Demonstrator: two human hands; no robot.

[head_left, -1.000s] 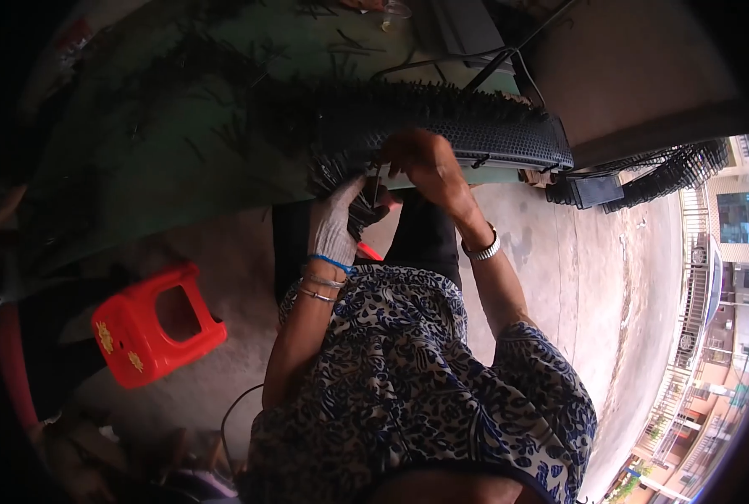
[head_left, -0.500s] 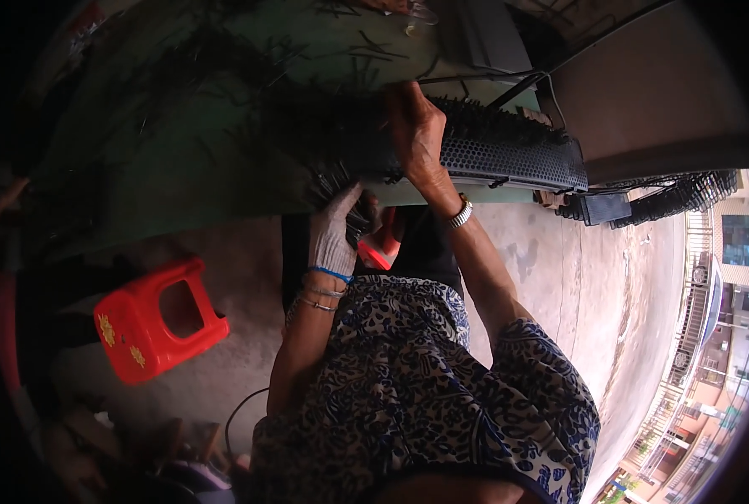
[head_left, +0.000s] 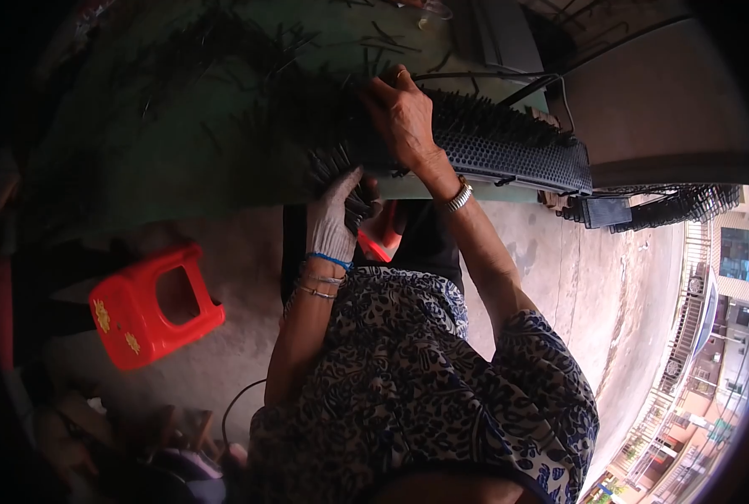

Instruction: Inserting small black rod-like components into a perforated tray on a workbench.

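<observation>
Bundle of thin black strips (head_left: 331,165) | held by white-gloved left fingers (head_left: 348,180) | 1 curved black perforated panel (head_left: 513,156) right of bare right fingers (head_left: 383,90), their grip indiscernible

Head cam, left of a side-by-side fisheye pair, looks steeply down from head height: shirt (head_left: 425,370) close at lower centre, left hand (head_left: 332,220) and right hand (head_left: 404,122) farther out above centre, bench (head_left: 160,172) across upper left, floor (head_left: 551,269) right, buildings (head_left: 734,254) far off, tipped sideways at right rim.
</observation>
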